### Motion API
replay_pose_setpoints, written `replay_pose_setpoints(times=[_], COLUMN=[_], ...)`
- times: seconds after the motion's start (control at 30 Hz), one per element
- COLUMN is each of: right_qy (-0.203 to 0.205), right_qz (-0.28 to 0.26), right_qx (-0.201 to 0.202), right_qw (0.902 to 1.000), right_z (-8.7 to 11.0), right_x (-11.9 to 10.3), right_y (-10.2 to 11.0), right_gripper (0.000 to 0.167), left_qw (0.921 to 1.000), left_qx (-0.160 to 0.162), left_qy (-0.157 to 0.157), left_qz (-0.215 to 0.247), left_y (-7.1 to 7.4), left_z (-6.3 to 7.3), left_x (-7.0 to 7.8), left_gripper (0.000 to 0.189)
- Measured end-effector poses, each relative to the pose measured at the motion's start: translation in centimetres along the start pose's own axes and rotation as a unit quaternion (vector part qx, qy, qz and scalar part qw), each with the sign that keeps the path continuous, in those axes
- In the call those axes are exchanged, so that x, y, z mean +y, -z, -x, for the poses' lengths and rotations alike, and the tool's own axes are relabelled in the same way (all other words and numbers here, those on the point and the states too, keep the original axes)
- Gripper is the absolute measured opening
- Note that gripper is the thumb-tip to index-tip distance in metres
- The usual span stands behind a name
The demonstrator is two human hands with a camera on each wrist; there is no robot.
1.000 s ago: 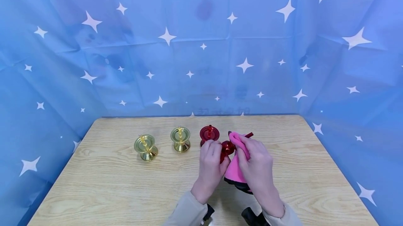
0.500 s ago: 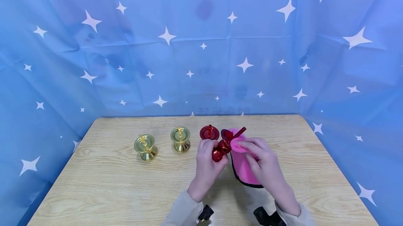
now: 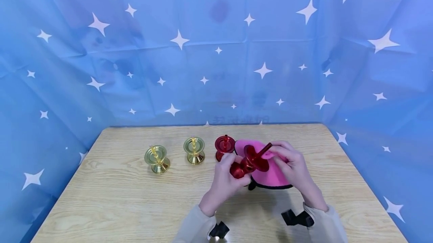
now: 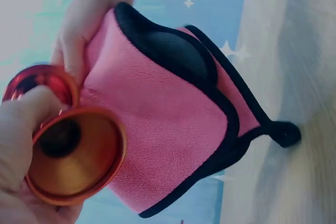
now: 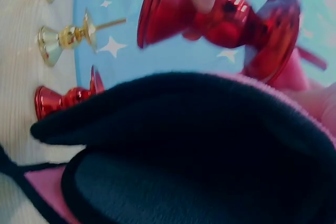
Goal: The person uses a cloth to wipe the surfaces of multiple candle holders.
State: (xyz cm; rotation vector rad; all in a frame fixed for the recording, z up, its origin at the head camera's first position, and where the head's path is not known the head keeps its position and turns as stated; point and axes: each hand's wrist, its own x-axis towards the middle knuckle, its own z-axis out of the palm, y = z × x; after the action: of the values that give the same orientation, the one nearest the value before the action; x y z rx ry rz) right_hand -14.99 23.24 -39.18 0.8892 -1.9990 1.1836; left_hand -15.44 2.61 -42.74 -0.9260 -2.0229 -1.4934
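My left hand (image 3: 220, 184) grips a shiny red candle holder (image 3: 258, 159) by its stem and base, tilted above the table so that its dish and thin spike point up to the right. The left wrist view looks into its hollow base (image 4: 86, 174). In my right hand (image 3: 295, 163) is a pink cloth (image 3: 270, 179) with black edging, pinched close beside the spike; it hangs below the dish. The right wrist view shows the cloth's dark grey side (image 5: 157, 182) and the holder (image 5: 228, 22) above it. A second red candle holder (image 3: 224, 144) stands upright just behind my left hand.
Two gold candle holders stand to the left on the wooden table (image 3: 118, 198), one (image 3: 194, 149) nearer the middle and one (image 3: 157, 158) farther left. A blue curtain (image 3: 216, 66) with white stars encloses the back and sides.
The red candle holder has turned in my left hand, its dish now leaning toward the right. My right hand has shifted right, and the cloth has spread out behind and below the holder.
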Motion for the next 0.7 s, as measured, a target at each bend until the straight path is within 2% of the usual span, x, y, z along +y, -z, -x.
replay_pose_setpoints(times=[0.1, 0.23, 0.33, 0.47, 0.57, 0.63, 0.7], right_qy=[0.035, 0.067, 0.070, 0.030, -0.025, -0.069, -0.138], right_qz=[-0.030, -0.051, -0.053, -0.031, -0.012, -0.005, -0.006], right_qx=[-0.013, -0.027, -0.037, -0.050, -0.055, -0.053, -0.035], right_qw=[0.9989, 0.9961, 0.9955, 0.9978, 0.9981, 0.9962, 0.9898], right_z=[-0.5, -1.1, -1.3, -1.1, -0.7, -0.4, 0.0], right_x=[0.8, 1.6, 1.7, 1.3, 0.8, 0.5, -0.1], right_y=[0.1, 0.0, -0.1, 0.1, 0.5, 0.6, 0.5], right_gripper=[0.013, 0.025, 0.024, 0.013, 0.025, 0.031, 0.027], left_qw=[0.9988, 0.9967, 0.9953, 0.9936, 0.9926, 0.9918, 0.9895], left_qx=[-0.032, -0.063, -0.071, -0.054, -0.035, -0.024, -0.015], left_qy=[0.020, 0.024, 0.038, 0.069, 0.089, 0.103, 0.124], left_qz=[0.031, 0.044, 0.054, 0.071, 0.074, 0.072, 0.073], left_y=[0.3, 0.4, 0.4, 0.3, 0.3, 0.2, 0.2], left_z=[-0.2, -0.4, -0.3, -0.1, -0.1, -0.1, -0.3], left_x=[0.2, 0.4, 0.4, 0.2, 0.2, 0.2, 0.5], left_gripper=[0.028, 0.026, 0.026, 0.025, 0.026, 0.026, 0.026])
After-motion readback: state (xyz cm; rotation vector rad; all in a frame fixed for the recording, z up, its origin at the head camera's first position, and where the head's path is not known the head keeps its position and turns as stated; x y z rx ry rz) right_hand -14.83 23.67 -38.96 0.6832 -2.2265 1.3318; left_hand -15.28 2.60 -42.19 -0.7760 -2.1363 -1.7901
